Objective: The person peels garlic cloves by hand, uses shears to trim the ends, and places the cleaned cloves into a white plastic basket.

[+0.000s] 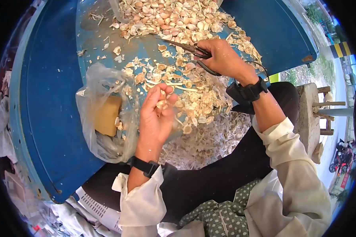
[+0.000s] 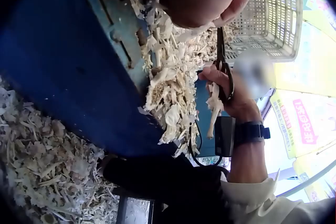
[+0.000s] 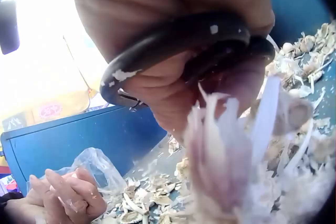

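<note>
My right hand [image 1: 227,59] grips scissors [image 1: 189,47] by their black handles, over the far part of the blue tray. Their dark blades point left towards the heaped garlic cloves [image 1: 170,17]. Nearer my body, the left hand [image 1: 152,122] holds pale garlic cloves [image 1: 161,104] between curled fingers and thumb, palm turned up. Scattered garlic skins [image 1: 194,104] and cut stems [image 1: 188,89] lie between both hands. In the right wrist view, the chipped scissor handle [image 3: 173,37] loops around fingers, and a blurred pinkish garlic piece [image 3: 218,155] shows close below it.
A clear plastic bag [image 1: 90,89] with a yellowish-brown block [image 1: 108,116] stands left of the left hand. Raised blue walls [image 1: 47,102] bound the tray. Skins cover the ground below [image 2: 47,166]. A pale slotted basket [image 2: 278,19] stands beyond, and a wooden stool [image 1: 307,122] at right.
</note>
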`<state>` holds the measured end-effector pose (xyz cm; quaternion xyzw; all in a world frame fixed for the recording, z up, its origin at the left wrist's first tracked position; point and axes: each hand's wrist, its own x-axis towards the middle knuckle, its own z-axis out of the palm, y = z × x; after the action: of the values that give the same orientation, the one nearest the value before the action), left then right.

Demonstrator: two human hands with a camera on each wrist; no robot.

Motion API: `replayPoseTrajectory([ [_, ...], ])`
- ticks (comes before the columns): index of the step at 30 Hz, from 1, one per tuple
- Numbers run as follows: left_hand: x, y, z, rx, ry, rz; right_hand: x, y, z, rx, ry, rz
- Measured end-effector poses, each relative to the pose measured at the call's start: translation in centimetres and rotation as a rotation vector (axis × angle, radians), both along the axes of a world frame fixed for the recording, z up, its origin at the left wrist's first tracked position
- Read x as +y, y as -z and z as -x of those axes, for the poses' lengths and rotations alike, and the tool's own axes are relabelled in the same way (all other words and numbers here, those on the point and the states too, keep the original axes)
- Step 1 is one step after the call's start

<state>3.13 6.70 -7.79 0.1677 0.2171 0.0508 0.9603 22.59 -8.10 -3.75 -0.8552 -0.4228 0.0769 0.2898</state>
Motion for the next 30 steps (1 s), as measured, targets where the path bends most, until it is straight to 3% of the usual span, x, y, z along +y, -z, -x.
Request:
replayPoseTrajectory([
  [3, 0.1, 0.3, 0.2, -0.031, -0.049, 0.011, 2.1, 2.9, -0.3, -0.062, -0.103, 0.019],
  [7, -0.3, 0.3, -0.2, -0.079, -0.028, -0.112, 2.8, 2.0, 0.5, -0.096, -0.056, 0.047],
  [9, -1.3, -0.4, -0.5, 0.07, 0.036, -0.5, 2.2, -0.1, 3.0, 0.823, 0.105, -0.19],
  [10, -1.7, -0.4, -0.7, 0.071, 0.047, -0.551, 2.0, -0.3, 3.9, 1.009, 0.052, -0.3],
  [13, -1.9, -0.7, -0.5, 0.073, 0.05, -0.612, 2.4, 0.6, 5.7, 1.15, 0.038, -0.409],
  [14, -1.9, -1.1, -0.4, 0.08, 0.027, -0.659, 2.4, 0.5, 5.9, 1.151, 0.036, -0.409],
  [16, -1.6, -1.0, -0.2, 0.089, -0.004, -0.679, 2.5, -0.3, 6.1, 0.649, 0.109, -0.148],
  [17, -1.3, -0.9, -0.1, 0.097, -0.037, -0.695, 2.1, -0.9, 6.0, 0.65, 0.103, -0.148],
  [19, -0.6, -1.0, -0.2, 0.135, -0.061, -0.664, 0.3, -2.3, 5.3, 0.157, -0.039, 0.06],
  [21, -0.3, -1.0, -0.1, 0.171, -0.076, -0.625, -1.2, -3.1, 5.1, 0.144, -0.096, 0.125],
  [24, -0.4, -1.5, -0.3, 0.167, -0.035, -0.65, -2.3, -3.0, 4.7, -0.146, -0.302, 0.078],
  [28, -0.1, -1.3, 0.2, 0.124, 0.032, -0.694, -2.4, -3.7, 4.4, -0.131, -0.275, 0.255],
  [30, 0.2, -1.6, 0.4, 0.073, 0.153, -0.841, -2.4, -3.4, 4.0, 0.071, -0.344, 0.255],
])
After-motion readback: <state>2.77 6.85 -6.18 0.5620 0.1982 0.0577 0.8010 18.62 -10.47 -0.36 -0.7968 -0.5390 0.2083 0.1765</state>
